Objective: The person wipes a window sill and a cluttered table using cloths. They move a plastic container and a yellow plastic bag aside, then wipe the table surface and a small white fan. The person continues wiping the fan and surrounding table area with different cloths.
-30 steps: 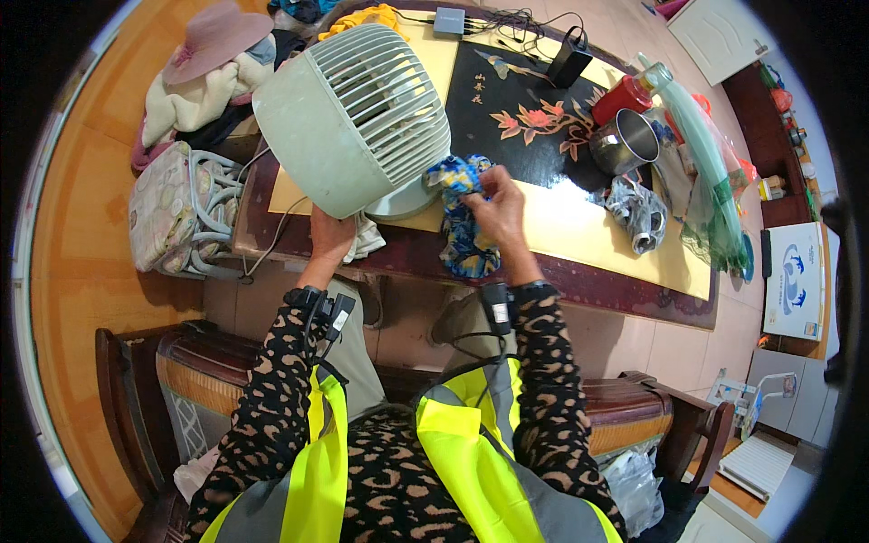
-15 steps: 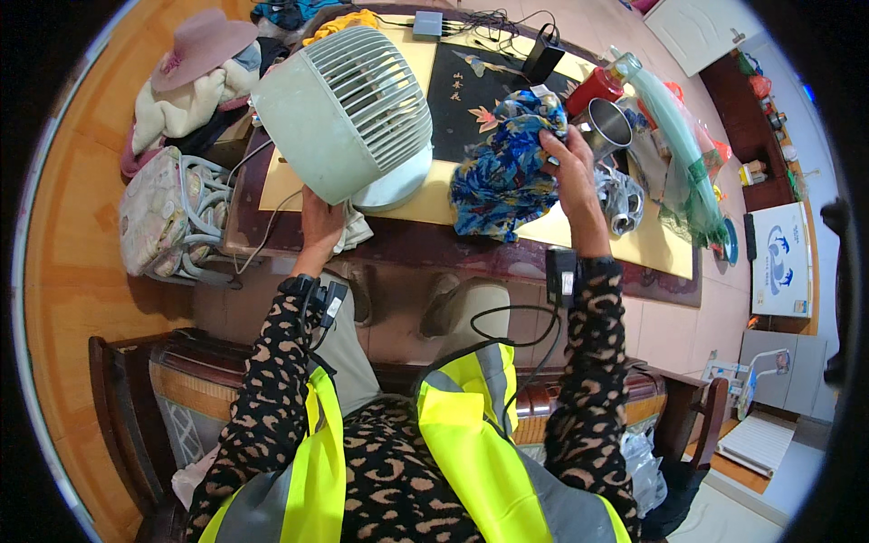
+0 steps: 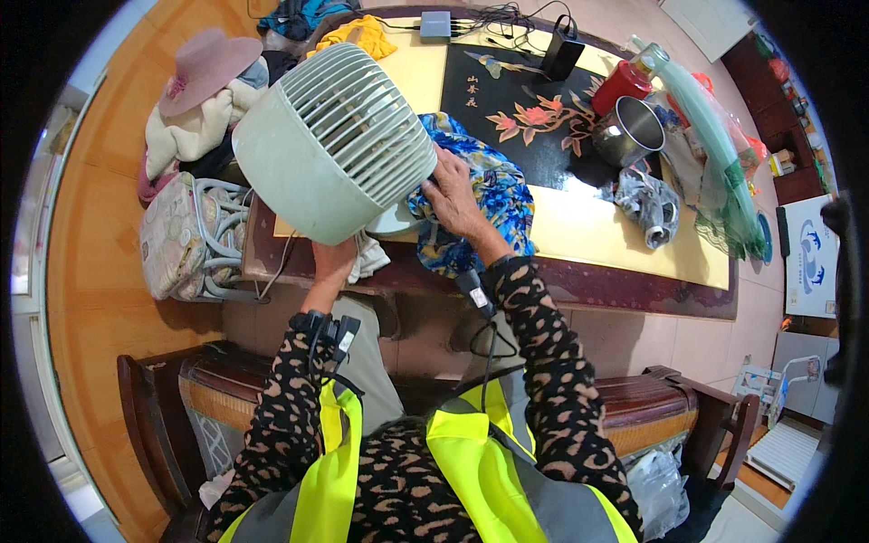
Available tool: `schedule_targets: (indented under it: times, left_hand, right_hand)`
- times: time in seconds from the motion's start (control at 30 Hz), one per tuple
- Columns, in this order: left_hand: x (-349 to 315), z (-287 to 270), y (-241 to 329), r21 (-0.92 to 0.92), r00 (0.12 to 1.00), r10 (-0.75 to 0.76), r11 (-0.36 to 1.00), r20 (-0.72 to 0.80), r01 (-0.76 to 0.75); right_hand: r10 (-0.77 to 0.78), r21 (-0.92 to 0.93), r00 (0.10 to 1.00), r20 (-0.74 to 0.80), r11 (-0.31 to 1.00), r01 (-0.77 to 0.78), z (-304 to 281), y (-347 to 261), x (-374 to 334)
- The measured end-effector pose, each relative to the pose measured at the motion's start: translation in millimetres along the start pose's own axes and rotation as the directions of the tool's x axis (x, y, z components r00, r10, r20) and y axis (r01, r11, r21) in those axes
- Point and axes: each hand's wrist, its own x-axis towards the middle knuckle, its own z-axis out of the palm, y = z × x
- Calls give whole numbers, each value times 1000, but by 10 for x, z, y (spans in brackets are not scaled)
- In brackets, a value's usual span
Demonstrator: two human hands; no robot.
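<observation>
A pale green desk fan point(image 3: 290, 154) with a slatted round grille stands tilted on the near left of the table. My left hand point(image 3: 333, 262) is under the lower side of its housing, with the fingers hidden behind it. Beside that wrist lies a small white cloth point(image 3: 369, 259). My right hand point(image 3: 457, 195) grips a blue cloth point(image 3: 502, 204) with a white and yellow pattern. Its fingertips are at the right edge of the grille, and the cloth hangs bunched over the table around the hand.
On the table's right are a steel cup point(image 3: 634, 131), a red container point(image 3: 623, 87), a crumpled grey plastic bag point(image 3: 648, 208) and green netting point(image 3: 729, 217). At the back sit a black box point(image 3: 562, 56) and a small cabled box point(image 3: 435, 27). A padded stool point(image 3: 172, 235) stands left.
My right hand has moved left with the blue cloth, from near the steel cup to the fan's grille. My left hand stays at the fan's underside. The whole view has shifted slightly.
</observation>
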Motion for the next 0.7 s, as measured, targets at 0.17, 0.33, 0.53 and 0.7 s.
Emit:
schedule_targets:
  times: [0.17, 0.33, 0.53, 0.7]
  left_hand:
    - [7, 0, 6, 45, 987, -97, 995, 131, 92]
    - [54, 39, 114, -93, 966, -251, 962, 70, 256]
    - [64, 51, 223, 22, 963, -266, 964, 40, 265]
    - [82, 73, 250, 121, 979, -203, 972, 12, 201]
  right_hand:
    - [-240, -30, 971, 16, 970, 241, 77, 390, 332]
    - [-150, 190, 932, 329, 978, 90, -79, 462, 1175]
    - [-154, 441, 982, 108, 893, 91, 182, 501, 1090]
    - [-23, 205, 993, -120, 978, 47, 369, 292, 635]
